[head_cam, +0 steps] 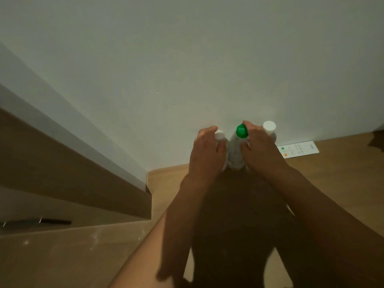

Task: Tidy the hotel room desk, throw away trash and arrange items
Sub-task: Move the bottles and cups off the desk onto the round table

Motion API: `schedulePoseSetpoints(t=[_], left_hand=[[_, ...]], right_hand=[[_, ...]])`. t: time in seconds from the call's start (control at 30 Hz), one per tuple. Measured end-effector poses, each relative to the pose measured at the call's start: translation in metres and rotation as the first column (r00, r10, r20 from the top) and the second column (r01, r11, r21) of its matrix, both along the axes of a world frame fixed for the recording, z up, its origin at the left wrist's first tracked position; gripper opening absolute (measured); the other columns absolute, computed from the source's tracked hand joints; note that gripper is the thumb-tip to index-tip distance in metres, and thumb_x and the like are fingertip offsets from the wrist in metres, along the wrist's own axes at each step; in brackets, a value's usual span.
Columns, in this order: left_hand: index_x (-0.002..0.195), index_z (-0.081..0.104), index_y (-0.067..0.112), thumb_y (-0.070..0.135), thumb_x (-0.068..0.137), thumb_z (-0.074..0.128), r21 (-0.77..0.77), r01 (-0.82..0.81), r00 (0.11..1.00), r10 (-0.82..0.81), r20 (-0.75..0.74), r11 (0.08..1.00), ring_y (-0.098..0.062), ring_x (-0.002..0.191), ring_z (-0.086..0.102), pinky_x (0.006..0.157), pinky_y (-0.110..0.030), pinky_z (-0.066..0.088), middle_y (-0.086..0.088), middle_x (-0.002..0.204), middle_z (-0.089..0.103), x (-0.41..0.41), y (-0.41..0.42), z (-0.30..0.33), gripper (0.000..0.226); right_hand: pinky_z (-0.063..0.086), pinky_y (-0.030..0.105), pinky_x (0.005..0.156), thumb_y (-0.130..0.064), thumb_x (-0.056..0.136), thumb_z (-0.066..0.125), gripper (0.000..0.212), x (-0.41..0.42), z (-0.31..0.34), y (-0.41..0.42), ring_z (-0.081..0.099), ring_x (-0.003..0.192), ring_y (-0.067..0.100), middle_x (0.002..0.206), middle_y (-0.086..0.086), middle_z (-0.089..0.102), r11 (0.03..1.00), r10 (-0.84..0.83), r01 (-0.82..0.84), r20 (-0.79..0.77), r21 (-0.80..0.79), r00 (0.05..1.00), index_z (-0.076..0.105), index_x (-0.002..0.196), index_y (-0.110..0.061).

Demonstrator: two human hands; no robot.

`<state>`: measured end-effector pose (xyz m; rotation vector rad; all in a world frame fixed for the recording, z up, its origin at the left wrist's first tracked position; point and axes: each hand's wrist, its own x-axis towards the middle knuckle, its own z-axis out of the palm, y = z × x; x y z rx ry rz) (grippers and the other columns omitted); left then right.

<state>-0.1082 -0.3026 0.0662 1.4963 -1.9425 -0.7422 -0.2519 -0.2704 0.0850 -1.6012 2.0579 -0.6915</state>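
Note:
Three plastic bottles stand upright in a row against the white wall at the back of the wooden desk (342, 175). My left hand (207, 154) grips the left bottle (219, 135), which has a white cap. The middle bottle (236, 150) is clear with a green cap. My right hand (259, 146) is wrapped around the right bottle (269, 127), white-capped, with its fingers touching the green-capped one. The bottles' lower parts are hidden behind my hands.
A white remote control (299, 149) lies flat by the wall, right of the bottles. A dark object (377, 140) sits at the right edge. A wooden shelf unit (83, 183) borders the desk on the left, with a dark pen-like object (37, 222) on its lower ledge.

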Motion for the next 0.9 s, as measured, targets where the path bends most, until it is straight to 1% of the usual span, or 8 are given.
schedulePoseSetpoints(t=[0.1, 0.2, 0.3, 0.47, 0.57, 0.63, 0.77, 0.9], left_hand=[[0.13, 0.058, 0.01, 0.02, 0.094, 0.064, 0.025, 0.001, 1.0, 0.0, -0.021, 1.0, -0.026, 0.115, 0.053, 0.101, -0.041, 0.047, -0.009, 0.127, 0.053, 0.001, -0.006, -0.012, 0.038], [0.124, 0.063, 0.014, 0.023, 0.088, 0.072, 0.048, 0.002, 0.998, 0.0, -0.056, 0.999, -0.024, 0.112, 0.054, 0.096, -0.039, 0.049, -0.004, 0.121, 0.055, 0.009, -0.008, -0.02, 0.038], [0.12, 0.065, 0.019, 0.027, 0.088, 0.073, 0.068, 0.011, 0.997, -0.006, -0.071, 0.998, -0.02, 0.108, 0.057, 0.093, -0.036, 0.05, 0.0, 0.116, 0.061, 0.023, -0.001, -0.025, 0.034], [0.117, 0.068, 0.028, 0.032, 0.09, 0.074, 0.105, -0.031, 0.975, 0.053, -0.217, 0.994, -0.001, 0.101, 0.063, 0.091, -0.03, 0.056, 0.015, 0.11, 0.07, 0.041, 0.028, -0.016, 0.028], [0.114, 0.068, 0.025, 0.028, 0.09, 0.073, 0.037, -0.011, 0.955, 0.021, -0.295, 0.999, -0.001, 0.102, 0.064, 0.09, -0.035, 0.058, 0.015, 0.108, 0.07, 0.045, 0.045, -0.003, 0.025], [0.11, 0.066, 0.026, 0.032, 0.091, 0.07, 0.037, 0.021, 0.953, -0.009, -0.301, 0.999, -0.002, 0.098, 0.065, 0.085, -0.04, 0.059, 0.016, 0.103, 0.069, 0.04, 0.051, 0.01, 0.021], [0.106, 0.067, 0.023, 0.035, 0.088, 0.068, -0.001, 0.095, 0.965, -0.092, -0.247, 0.995, -0.01, 0.091, 0.066, 0.081, -0.04, 0.058, 0.013, 0.098, 0.069, 0.014, 0.068, 0.029, 0.021], [0.103, 0.068, 0.024, 0.036, 0.086, 0.067, 0.005, 0.199, 0.956, -0.193, -0.222, 0.98, -0.013, 0.087, 0.066, 0.076, -0.038, 0.057, 0.011, 0.094, 0.07, -0.022, 0.092, 0.031, 0.021]], right_hand=[[0.033, 0.041, 0.108, -0.012, 0.097, 0.056, 0.05, -0.003, -0.005, -0.004, 0.045, 0.129, 0.032, 0.139, 0.016, 0.048, 1.0, 0.006, -0.006, -0.011, 0.005, 1.0, 0.043, 0.145, -0.007], [0.038, 0.041, 0.095, -0.015, 0.094, 0.062, 0.04, -0.003, -0.008, -0.004, 0.049, 0.116, 0.033, 0.128, 0.016, 0.048, 1.0, 0.011, -0.011, -0.013, -0.005, 1.0, 0.053, 0.131, -0.006], [0.037, 0.036, 0.085, -0.023, 0.094, 0.063, 0.036, 0.003, -0.007, 0.001, 0.049, 0.11, 0.031, 0.123, 0.013, 0.048, 0.999, -0.006, 0.005, 0.021, 0.037, 1.0, 0.051, 0.126, -0.009], [0.048, 0.042, 0.08, -0.037, 0.092, 0.064, 0.032, 0.012, 0.001, 0.029, 0.056, 0.093, 0.024, 0.105, 0.003, 0.056, 0.999, -0.029, 0.03, 0.043, -0.029, 0.999, 0.053, 0.112, -0.014], [0.047, 0.035, 0.07, -0.04, 0.09, 0.066, 0.032, 0.012, 0.014, 0.055, 0.056, 0.081, 0.018, 0.091, -0.003, 0.055, 0.978, -0.135, 0.143, 0.067, -0.15, 0.989, 0.054, 0.108, -0.016], [0.049, 0.036, 0.067, -0.04, 0.087, 0.067, 0.03, 0.008, 0.022, 0.074, 0.056, 0.077, 0.018, 0.087, -0.003, 0.055, 0.962, -0.176, 0.191, 0.094, -0.193, 0.98, 0.053, 0.102, -0.018], [0.053, 0.031, 0.065, -0.038, 0.082, 0.069, 0.03, -0.008, 0.032, 0.116, 0.058, 0.073, 0.013, 0.081, -0.007, 0.055, 0.954, -0.224, 0.241, 0.111, -0.178, 0.968, 0.055, 0.099, -0.019], [0.041, 0.022, 0.058, -0.036, 0.082, 0.073, 0.026, -0.03, 0.031, 0.166, 0.054, 0.067, 0.006, 0.075, -0.011, 0.052, 0.938, -0.306, 0.314, 0.079, -0.146, 0.949, 0.053, 0.092, -0.022]])
